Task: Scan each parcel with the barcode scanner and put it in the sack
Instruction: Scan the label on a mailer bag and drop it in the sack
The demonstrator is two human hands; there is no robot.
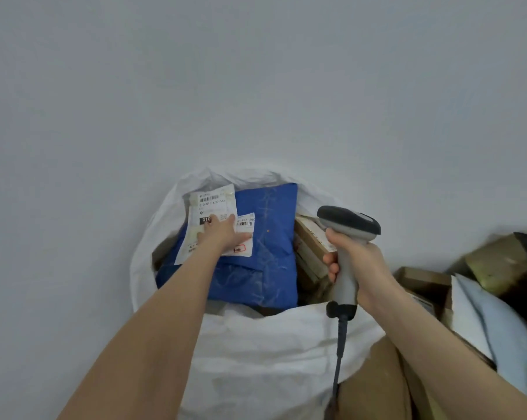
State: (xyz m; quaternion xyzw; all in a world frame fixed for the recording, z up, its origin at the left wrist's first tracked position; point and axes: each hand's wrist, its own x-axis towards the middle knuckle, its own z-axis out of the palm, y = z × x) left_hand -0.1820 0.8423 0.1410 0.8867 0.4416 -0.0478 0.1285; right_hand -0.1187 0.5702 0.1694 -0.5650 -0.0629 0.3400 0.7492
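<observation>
Two hands | left hand (218,231), fingers straight, rests on white parcel (209,204) atop blue parcel (268,237) inside sack (256,344) | right hand (356,268) grasps scanner (350,222) over sack's right rim

left hand (220,233) flat, right hand (356,268) clenched

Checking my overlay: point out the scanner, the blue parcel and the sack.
scanner (350,225): head view, on its head
blue parcel (273,237): head view, bare middle
sack (256,344): head view, near wall
</observation>
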